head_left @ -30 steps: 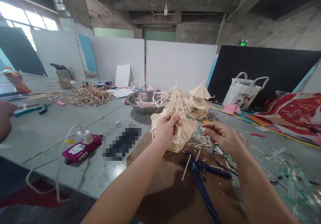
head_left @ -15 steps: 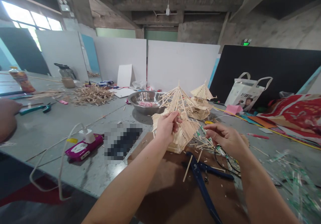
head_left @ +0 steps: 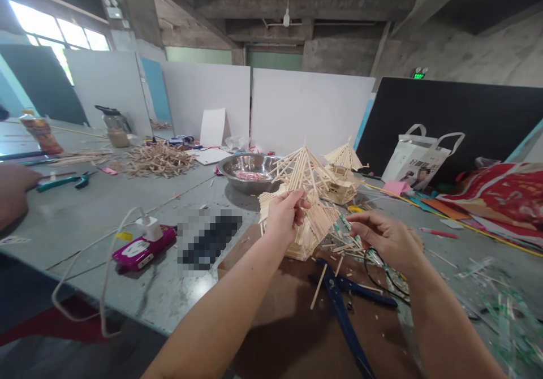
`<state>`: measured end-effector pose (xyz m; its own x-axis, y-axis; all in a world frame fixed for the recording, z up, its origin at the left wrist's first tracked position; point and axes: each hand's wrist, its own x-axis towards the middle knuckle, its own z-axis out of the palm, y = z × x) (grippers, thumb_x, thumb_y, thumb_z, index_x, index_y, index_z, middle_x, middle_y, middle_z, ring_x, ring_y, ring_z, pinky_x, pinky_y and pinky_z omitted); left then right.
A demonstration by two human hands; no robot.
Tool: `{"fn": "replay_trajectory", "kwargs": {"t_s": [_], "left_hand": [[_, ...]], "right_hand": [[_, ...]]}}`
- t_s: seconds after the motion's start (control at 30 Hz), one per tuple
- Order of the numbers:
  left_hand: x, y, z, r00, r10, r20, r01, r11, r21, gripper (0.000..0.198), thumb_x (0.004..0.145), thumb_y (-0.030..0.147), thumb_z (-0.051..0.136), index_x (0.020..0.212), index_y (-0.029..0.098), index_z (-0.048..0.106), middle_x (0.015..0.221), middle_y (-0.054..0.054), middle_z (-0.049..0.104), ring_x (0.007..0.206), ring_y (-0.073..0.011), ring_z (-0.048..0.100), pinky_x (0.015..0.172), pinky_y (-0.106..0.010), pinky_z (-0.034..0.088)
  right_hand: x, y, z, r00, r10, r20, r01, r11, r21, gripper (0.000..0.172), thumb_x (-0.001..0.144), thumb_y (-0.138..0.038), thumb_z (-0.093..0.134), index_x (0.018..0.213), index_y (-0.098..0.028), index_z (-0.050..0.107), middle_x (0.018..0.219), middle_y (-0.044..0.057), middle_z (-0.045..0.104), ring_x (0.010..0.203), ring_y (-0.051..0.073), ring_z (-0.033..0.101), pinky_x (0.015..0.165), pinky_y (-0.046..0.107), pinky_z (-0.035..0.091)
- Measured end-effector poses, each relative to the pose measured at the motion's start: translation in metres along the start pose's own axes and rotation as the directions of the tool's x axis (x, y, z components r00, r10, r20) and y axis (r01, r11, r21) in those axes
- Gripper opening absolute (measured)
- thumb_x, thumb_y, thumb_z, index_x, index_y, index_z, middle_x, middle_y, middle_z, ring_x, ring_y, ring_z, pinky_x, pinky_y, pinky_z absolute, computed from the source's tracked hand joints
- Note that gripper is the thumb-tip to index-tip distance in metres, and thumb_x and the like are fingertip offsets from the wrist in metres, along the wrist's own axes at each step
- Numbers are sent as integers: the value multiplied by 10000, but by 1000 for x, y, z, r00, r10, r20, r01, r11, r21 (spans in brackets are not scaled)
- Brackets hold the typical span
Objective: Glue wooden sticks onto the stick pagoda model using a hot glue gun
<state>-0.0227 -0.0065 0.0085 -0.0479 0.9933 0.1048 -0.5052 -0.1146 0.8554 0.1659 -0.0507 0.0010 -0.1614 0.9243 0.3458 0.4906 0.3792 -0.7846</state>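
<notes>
A pagoda model of thin wooden sticks (head_left: 316, 226) stands on a brown board (head_left: 271, 322), with pointed, ribbed roofs. My left hand (head_left: 288, 212) is in front of its roof, thumb and fingers pinched together; what they hold is too small to make out. Right of the model, my right hand (head_left: 382, 235) is raised with thumb and forefinger drawn close together. Anything between those fingertips cannot be made out. A blue-handled cutter (head_left: 339, 305) lies on the board below the hands, among loose sticks. Behind the first model is a second stick model (head_left: 341, 175).
A steel bowl (head_left: 244, 184) and a stick pile (head_left: 161, 160) lie farther back. To the left are a purple power strip (head_left: 144, 249) with a white cable and teal pliers (head_left: 63, 182); another person's arm (head_left: 14, 195) enters there. Clear-green glue wrappers (head_left: 504, 317) litter the right.
The view has shifted slightly, so everything sits a little farther right. Both hands keep nearly the same pose beside the model.
</notes>
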Motion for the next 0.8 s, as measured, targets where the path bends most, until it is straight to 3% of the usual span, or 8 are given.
{"fn": "replay_trajectory", "kwargs": {"t_s": [0.57, 0.8], "left_hand": [[-2, -2, 4, 996, 24, -85, -25, 1000, -8, 211, 591, 322, 610, 583, 121, 547, 436, 24, 529, 277, -27, 341, 295, -166, 210], [-2, -3, 5, 997, 20, -68, -22, 999, -26, 232, 573, 334, 628, 612, 116, 557, 443, 26, 529, 272, -20, 328, 297, -172, 202]], "right_hand": [[0, 0, 0, 1000, 4, 4, -4, 1000, -2, 340, 727, -455, 515, 901, -175, 598, 633, 18, 582, 454, 92, 449, 430, 223, 373], [-1, -3, -1, 1000, -23, -8, 23, 1000, 4, 311, 729, -439, 518, 879, -181, 604, 616, 17, 580, 441, 92, 452, 418, 220, 374]]}}
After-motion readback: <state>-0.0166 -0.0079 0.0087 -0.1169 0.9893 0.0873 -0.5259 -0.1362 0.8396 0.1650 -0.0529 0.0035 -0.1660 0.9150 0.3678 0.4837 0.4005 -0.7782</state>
